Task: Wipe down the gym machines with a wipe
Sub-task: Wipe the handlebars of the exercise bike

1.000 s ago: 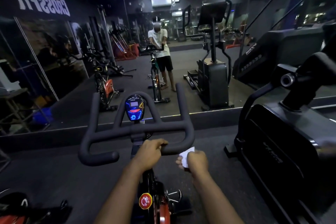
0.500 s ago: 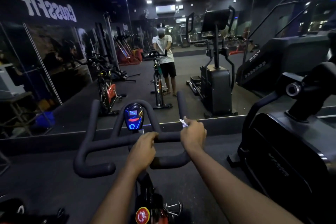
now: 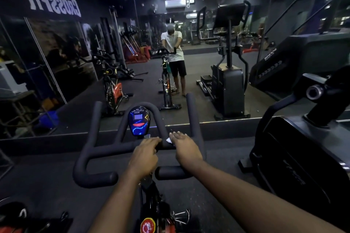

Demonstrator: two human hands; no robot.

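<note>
A black spin bike stands right in front of me; its looped handlebar (image 3: 106, 145) carries a small blue-lit console (image 3: 138, 121). My left hand (image 3: 144, 157) grips the middle of the crossbar just below the console. My right hand (image 3: 186, 149) lies flat on the bar where the right upright horn begins, fingers straight and pointing forward. Under those fingers it presses a white wipe (image 3: 169, 140), of which only a small corner shows at the left of the hand.
A large black stair machine (image 3: 303, 157) stands close on the right. A mirror wall (image 3: 189, 81) ahead reflects me, the bike and other machines. Part of another bike (image 3: 15, 217) shows at the lower left. The floor is dark rubber matting.
My right hand rose with the wipe from below the handlebar to the right horn, then flattened onto the bar beside the horn. My left hand stayed on the crossbar.
</note>
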